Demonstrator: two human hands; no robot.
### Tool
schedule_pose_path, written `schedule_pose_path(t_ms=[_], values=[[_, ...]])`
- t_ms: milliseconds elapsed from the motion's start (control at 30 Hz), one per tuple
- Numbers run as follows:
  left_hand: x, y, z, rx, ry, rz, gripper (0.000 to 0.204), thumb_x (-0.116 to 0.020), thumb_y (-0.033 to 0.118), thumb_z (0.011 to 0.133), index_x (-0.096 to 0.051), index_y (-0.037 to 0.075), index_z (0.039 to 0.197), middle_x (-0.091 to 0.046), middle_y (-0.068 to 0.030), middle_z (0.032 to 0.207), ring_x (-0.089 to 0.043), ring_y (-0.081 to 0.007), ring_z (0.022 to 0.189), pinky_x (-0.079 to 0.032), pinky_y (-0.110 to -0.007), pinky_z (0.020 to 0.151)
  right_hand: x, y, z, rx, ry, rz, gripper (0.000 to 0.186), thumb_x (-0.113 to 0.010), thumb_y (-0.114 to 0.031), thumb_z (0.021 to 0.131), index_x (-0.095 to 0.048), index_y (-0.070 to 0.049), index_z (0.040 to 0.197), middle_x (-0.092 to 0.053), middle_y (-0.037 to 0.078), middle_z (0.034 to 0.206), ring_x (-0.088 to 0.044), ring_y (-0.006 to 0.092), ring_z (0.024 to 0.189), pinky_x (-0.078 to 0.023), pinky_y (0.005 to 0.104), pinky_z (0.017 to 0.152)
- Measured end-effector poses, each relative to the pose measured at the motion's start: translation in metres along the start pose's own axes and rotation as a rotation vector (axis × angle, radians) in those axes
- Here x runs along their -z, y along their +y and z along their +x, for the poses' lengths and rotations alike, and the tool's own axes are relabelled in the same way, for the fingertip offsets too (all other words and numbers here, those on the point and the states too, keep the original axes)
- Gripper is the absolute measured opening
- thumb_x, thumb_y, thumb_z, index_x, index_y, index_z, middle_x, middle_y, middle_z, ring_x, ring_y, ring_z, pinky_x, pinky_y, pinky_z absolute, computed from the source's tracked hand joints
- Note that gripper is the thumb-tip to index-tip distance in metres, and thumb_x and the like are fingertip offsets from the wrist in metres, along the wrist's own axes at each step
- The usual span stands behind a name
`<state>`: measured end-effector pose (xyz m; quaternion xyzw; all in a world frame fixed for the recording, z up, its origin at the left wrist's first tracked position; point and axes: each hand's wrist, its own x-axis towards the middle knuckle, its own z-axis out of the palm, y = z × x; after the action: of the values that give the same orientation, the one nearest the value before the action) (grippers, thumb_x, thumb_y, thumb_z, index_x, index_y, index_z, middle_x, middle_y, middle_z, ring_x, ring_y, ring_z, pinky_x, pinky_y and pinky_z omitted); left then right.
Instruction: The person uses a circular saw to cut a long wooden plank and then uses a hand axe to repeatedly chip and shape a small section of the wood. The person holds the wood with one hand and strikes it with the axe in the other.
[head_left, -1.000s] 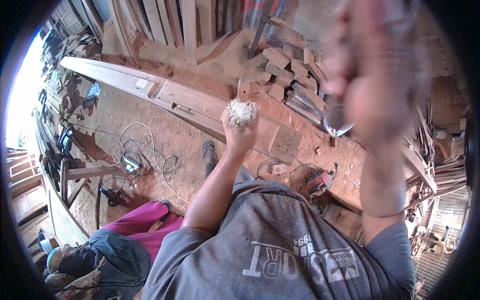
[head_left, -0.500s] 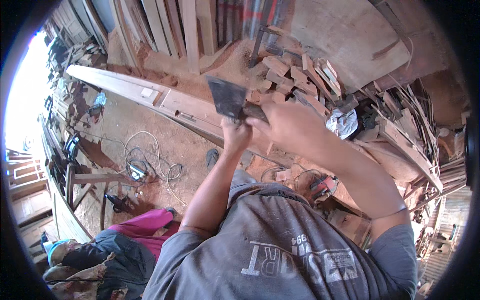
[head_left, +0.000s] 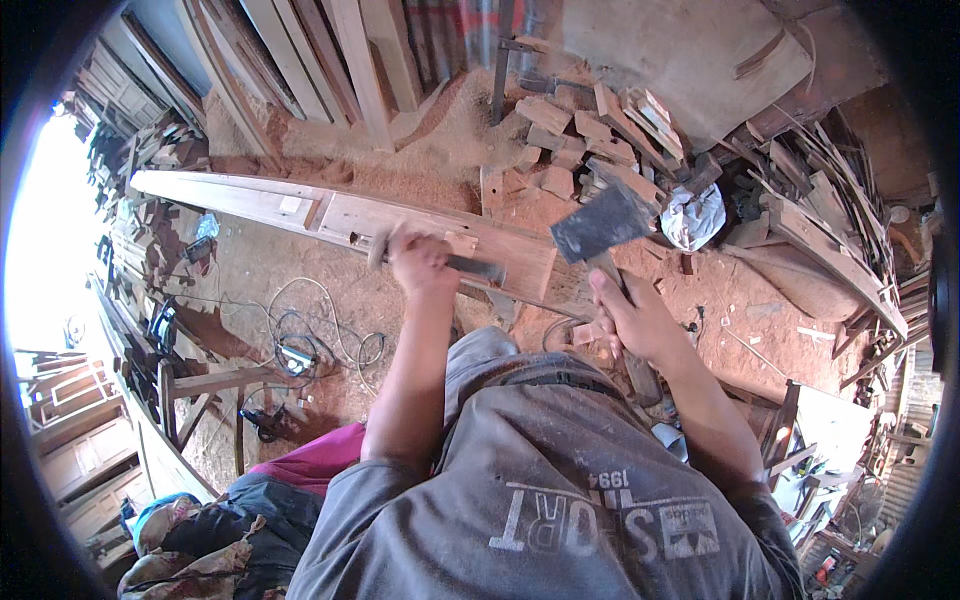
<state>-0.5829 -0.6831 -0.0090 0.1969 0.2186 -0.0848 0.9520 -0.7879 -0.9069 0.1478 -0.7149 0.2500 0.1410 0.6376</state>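
While my left hand [head_left: 420, 265] closes around a chisel [head_left: 455, 262], its dark blade lies flat against the long wooden beam [head_left: 330, 215] and points toward the beam's near end. My right hand [head_left: 635, 320] is wrapped tight on the wooden handle of a hatchet [head_left: 600, 225], whose dark, flat head is raised above and just to the right of the beam's end, apart from the chisel. Both of my forearms come up from my grey shirt [head_left: 560, 470] at the lower edge.

This beam runs from far left to the middle, pale on top, with a shallow notch cut near where the chisel rests. It sits over a floor of reddish sawdust [head_left: 300, 290]. Beyond the hatchet lies a heap of short wood offcuts [head_left: 590, 130], and just beside them a crumpled white bag [head_left: 695, 215]. Long planks [head_left: 330, 60] lean upright against the far wall. To my left, a tangle of cables [head_left: 320, 340] coils on the floor near a small power tool [head_left: 295, 358]. At my lower left lies a bundle of pink and dark cloth [head_left: 260, 490]. More thin strips of wood pile up at the far right.
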Motion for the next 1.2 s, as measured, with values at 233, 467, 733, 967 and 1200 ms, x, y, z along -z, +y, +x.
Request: schedule_pose_path(t_ms=[233, 467, 733, 967, 1200], values=[[-0.027, 0.008, -0.036, 0.016, -0.13, -0.004, 0.038, -0.067, 0.025, 0.098, -0.045, 0.015, 0.069, -0.034, 0.0064, 0.051, -0.031, -0.0067, 0.038, -0.024, -0.026, 0.034, 0.0, 0.029, -0.004, -0.163, 0.098, 0.147, 0.048, -0.055, -0.052, 0.103, -0.051, -0.005, 0.093, -0.05, 0.0, 0.062, -0.048, 0.0098, 0.044, -0.043, 0.0273, 0.04], [-0.041, -0.003, -0.056, -0.287, -0.227, 0.543, 0.029, -0.072, 0.01, 0.094, -0.048, 0.014, 0.078, -0.042, 0.0048, 0.057, -0.038, -0.0071, 0.045, -0.027, -0.026, 0.04, -0.008, 0.041, -0.007, -0.137, 0.09, 0.109, 0.047, -0.054, -0.048, 0.104, -0.053, -0.003, 0.09, -0.048, 0.001, 0.058, -0.048, 0.0108, 0.042, -0.042, 0.0279, 0.039], [-0.025, -0.023, -0.066, -0.231, -0.299, 0.57, 0.027, -0.071, 0.01, 0.095, -0.05, 0.012, 0.078, -0.044, 0.0059, 0.062, -0.039, -0.0053, 0.051, -0.029, -0.026, 0.045, -0.013, 0.046, -0.008, -0.128, 0.061, -0.022, 0.053, -0.054, -0.048, 0.104, -0.06, 0.005, 0.104, -0.048, 0.002, 0.056, -0.049, 0.0116, 0.041, -0.042, 0.0293, 0.038], [-0.025, -0.027, -0.058, -0.39, -0.323, 0.926, 0.031, -0.071, 0.011, 0.096, -0.054, 0.004, 0.071, -0.048, 0.0053, 0.064, -0.043, -0.0096, 0.058, -0.036, -0.031, 0.054, -0.018, 0.035, -0.01, -0.148, 0.052, -0.105, 0.049, -0.055, -0.046, 0.104, -0.058, 0.003, 0.103, -0.049, 0.002, 0.057, -0.051, 0.0118, 0.042, -0.044, 0.0294, 0.04], [-0.046, -0.027, -0.062, -0.307, -0.317, 0.857, 0.028, -0.072, 0.012, 0.094, -0.056, 0.004, 0.074, -0.05, 0.0061, 0.068, -0.044, -0.0071, 0.065, -0.036, -0.029, 0.057, -0.015, 0.027, -0.007, -0.104, -0.001, -0.142, 0.049, -0.057, -0.047, 0.103, -0.052, 0.002, 0.104, -0.051, 0.003, 0.059, -0.052, 0.0126, 0.043, -0.044, 0.0299, 0.04]])
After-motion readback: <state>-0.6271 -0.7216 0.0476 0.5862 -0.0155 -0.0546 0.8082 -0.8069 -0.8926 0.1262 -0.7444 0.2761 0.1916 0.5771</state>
